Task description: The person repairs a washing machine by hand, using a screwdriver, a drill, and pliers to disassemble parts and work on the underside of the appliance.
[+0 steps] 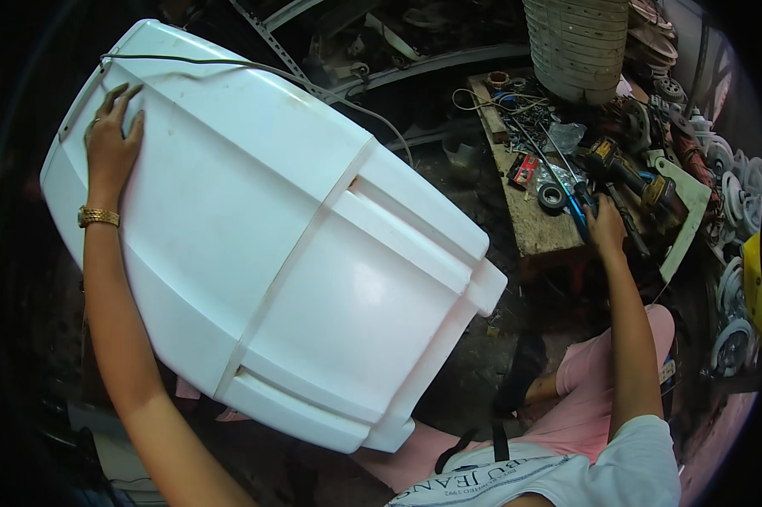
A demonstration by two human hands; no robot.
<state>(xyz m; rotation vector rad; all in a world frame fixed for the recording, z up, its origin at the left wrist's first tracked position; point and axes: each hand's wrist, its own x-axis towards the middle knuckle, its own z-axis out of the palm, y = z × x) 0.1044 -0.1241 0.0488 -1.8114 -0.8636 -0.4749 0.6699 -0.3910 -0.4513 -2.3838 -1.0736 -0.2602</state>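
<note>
Left grip (pixel 112 145) against white casing (pixel 220 169)

Showing dark, dimly lit floor (pixel 470 372) beneath; including worn wooden worktop (pixel 540 237) at right; running perforated metal bar (pixel 273 42) through upper background; fading into shadow along left.

Two hands: one left hand (pixel 112 152), one right hand (pixel 606 226); one large white casing (pixel 220 186); one cable (pixel 246 62); one gold wristband (pixel 99 217); one bench (pixel 543 238); one cordless drill (pixel 622 169); two long-shafted tools (pixel 578 216); one black tape roll (pixel 552 209); one red packet (pixel 523 171); one ribbed drum (pixel 577 51); one pale bracket (pixel 693 211); small loose hardware (pixel 529 114) and white round parts (pixel 730 196), both too many to count
</note>
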